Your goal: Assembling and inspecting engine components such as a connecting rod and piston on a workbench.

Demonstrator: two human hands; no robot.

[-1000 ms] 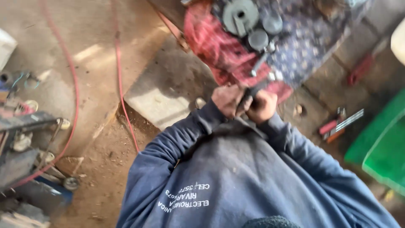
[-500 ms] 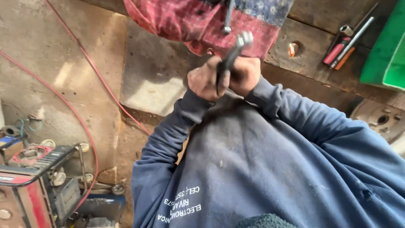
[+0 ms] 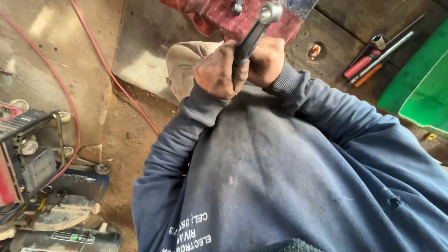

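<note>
Left hand and right hand: both clenched round one dark wrench, side by side. Wrench: angled up, head against red machine. Screwdrivers: on floor, right.

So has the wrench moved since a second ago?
Cannot tell: the camera itself swung. The wrench, gripped by both hands, still points at the red machine, as before.

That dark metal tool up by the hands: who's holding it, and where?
Both hands grip the dark wrench by the lower part of its handle: left hand and right hand wrapped together, ring end free above.
</note>
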